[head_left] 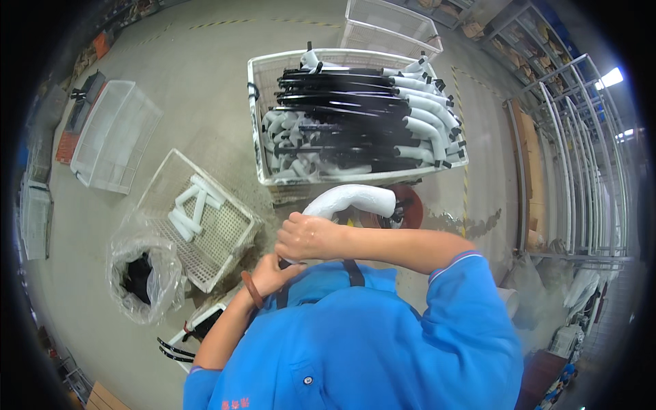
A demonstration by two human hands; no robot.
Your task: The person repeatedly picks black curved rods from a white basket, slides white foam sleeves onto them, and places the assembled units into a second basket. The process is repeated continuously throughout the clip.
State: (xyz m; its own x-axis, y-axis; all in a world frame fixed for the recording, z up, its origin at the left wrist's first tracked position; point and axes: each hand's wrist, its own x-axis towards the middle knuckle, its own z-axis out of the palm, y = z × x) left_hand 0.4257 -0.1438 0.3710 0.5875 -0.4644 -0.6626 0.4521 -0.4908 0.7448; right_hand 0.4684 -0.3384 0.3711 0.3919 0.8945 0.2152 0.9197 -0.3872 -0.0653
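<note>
A curved white foam sleeve point(352, 198), wet-looking and bent like a handle, rises from my hands with its blunt end toward the right. My right hand point(307, 238) is closed around the lower part of this sleeve, its knuckles wet. Just below it, touching or nearly so, my left hand point(272, 275) is closed too. A bit of black shows between the two hands, probably a bar's end; the left fingers mostly hide what they hold. In front stands a large white crate point(256, 147) full of black bars point(342, 99) with white foam sleeves point(427, 130) on their ends.
At left a mesh basket point(242, 236) holds several short white foam sleeves point(198, 208). Beside it stands a clear plastic bag point(147, 307) with dark contents. A round red-brown object point(410, 208) sits behind the curved sleeve. Metal racks point(577, 171) line the right side; an upright white crate point(113, 137) stands far left.
</note>
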